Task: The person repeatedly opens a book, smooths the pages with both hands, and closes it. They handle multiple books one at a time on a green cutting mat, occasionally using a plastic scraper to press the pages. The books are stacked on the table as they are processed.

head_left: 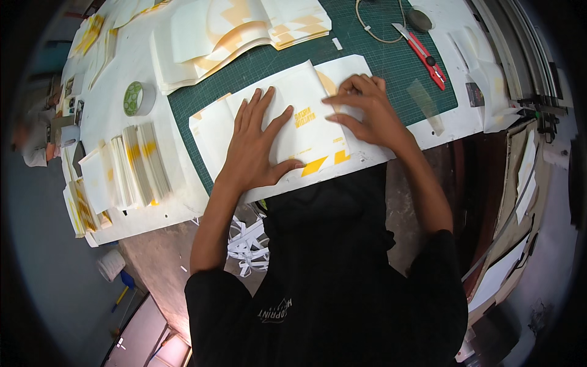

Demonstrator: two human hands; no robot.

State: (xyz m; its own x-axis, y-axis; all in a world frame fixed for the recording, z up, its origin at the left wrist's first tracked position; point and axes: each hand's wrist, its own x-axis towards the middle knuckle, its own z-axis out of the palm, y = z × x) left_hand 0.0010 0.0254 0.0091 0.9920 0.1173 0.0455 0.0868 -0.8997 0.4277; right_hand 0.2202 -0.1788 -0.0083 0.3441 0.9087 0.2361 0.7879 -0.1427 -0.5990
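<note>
A white printed paper sheet (pixel 281 92) with yellow lettering and yellow blocks lies folded in front of me, close to the table's near edge. My left hand (pixel 254 140) rests flat on its left part, fingers spread and thumb pointing right. Over the folded flap's right edge is my right hand (pixel 367 110), its thumb and forefinger bent and apart, their tips on the flap. The other fingers of that hand curl above the paper. Beneath the sheet is a green cutting mat (pixel 189 113).
More printed sheets (pixel 177 67) lie stacked at the far side. A red utility knife (pixel 428 60) rests right on the mat, near a dark round object (pixel 419 20). Left are a tape roll (pixel 139 98) and folded paper bundles (pixel 131 168). Paper strips (pixel 249 248) lie below the table.
</note>
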